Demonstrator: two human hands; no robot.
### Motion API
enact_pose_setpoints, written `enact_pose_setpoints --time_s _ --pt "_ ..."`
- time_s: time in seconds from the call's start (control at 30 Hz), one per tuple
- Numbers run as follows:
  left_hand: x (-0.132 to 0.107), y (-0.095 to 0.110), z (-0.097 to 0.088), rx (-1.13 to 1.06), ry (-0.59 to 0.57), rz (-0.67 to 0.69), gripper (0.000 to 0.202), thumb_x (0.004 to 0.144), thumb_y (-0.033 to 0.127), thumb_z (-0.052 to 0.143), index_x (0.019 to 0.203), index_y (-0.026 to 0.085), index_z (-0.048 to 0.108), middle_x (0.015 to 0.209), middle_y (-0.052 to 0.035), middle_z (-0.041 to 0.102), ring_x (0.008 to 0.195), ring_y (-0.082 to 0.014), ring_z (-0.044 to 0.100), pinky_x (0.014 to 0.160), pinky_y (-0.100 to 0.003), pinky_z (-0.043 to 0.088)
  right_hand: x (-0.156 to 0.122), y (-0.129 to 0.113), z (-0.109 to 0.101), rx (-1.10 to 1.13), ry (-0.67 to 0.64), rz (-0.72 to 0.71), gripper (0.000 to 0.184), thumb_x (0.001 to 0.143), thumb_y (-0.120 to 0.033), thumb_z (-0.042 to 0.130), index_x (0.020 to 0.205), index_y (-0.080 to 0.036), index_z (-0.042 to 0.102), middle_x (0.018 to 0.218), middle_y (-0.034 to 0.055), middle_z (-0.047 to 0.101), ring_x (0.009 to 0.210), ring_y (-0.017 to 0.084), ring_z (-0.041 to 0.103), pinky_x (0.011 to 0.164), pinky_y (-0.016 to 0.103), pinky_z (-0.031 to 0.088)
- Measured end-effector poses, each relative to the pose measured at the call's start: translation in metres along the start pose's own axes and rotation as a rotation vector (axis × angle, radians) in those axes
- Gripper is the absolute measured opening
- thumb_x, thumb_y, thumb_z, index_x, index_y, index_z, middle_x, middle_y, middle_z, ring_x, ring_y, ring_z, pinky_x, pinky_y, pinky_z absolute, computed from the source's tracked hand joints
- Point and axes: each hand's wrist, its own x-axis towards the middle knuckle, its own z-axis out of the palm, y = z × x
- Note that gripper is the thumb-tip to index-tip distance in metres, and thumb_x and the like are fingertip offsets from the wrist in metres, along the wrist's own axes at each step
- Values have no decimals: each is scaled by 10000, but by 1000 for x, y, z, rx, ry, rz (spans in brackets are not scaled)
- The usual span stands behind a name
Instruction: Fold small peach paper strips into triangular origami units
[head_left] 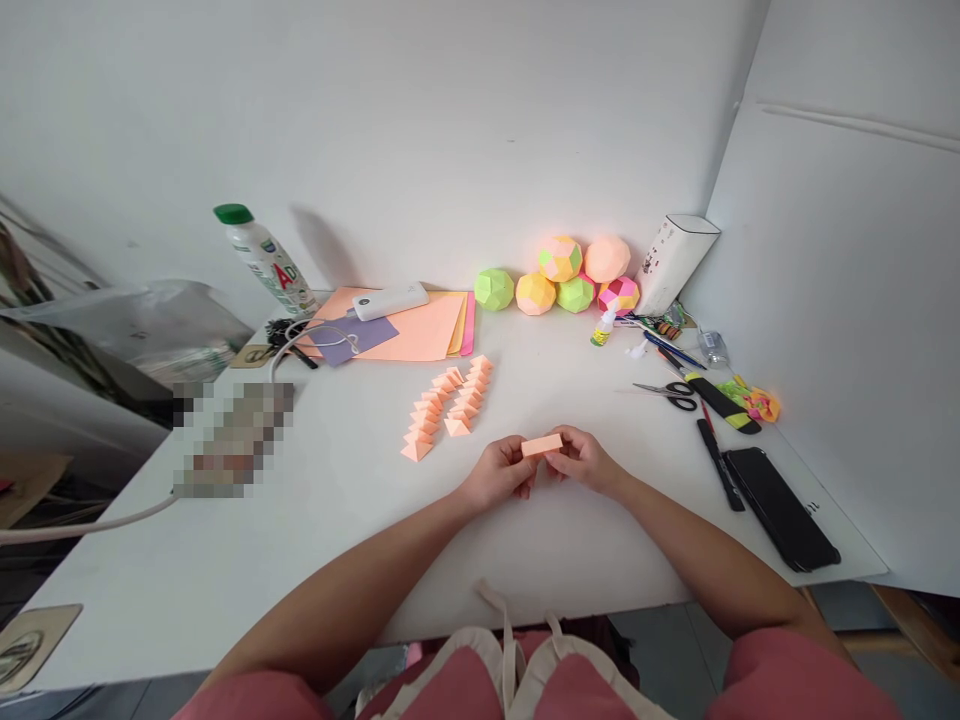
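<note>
Between my two hands is a folded strip of peach paper (541,446), held just above the white table. My left hand (501,470) pinches its left end, and my right hand (585,460) grips the right end between thumb and fingers. Just beyond my left hand lie two rows of folded peach paper pieces, a left row (424,418) and a right row (469,398), each made of several small pointed units set close together.
Several paper balls (535,293) sit against the wall. Scissors (679,396), a glue bottle (602,328), a utility knife (721,402) and a black phone (784,508) lie to the right. Paper sheets (420,335), a power bank (390,300) and a white bottle (270,262) are at back left.
</note>
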Motion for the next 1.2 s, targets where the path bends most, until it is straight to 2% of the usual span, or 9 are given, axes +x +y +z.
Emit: enact_pose_setpoints --time_s 0.1,0.33,0.7,1.2 --pt "-1 0 1 30 -9 -5 223 763 363 568 762 151 499 531 26 538 428 -80 496 434 -197 379 0 2 -2 -34 -48 24 151 770 -282 571 823 -140 562 733 11 550 618 105 538 557 235 432" --pt "-2 1 1 57 -41 -11 176 764 320 566 761 153 512 538 30 540 438 -78 489 448 -200 382 -2 -1 -2 -23 -51 7 46 728 -160 534 753 -138 565 672 3 545 610 111 530 550 235 412" --pt "-2 0 0 4 -8 17 275 787 413 561 734 164 459 516 32 535 427 -78 486 441 -197 369 -2 2 -4 41 -38 22 123 772 -269 564 800 -151 544 658 -1 553 591 114 532 546 247 426" --pt "-3 -1 0 -22 -8 31 312 787 459 550 723 182 421 512 42 534 436 -88 484 452 -210 371 -3 0 -4 46 -37 40 124 792 -272 552 813 -151 536 678 -2 550 610 114 533 560 251 429"
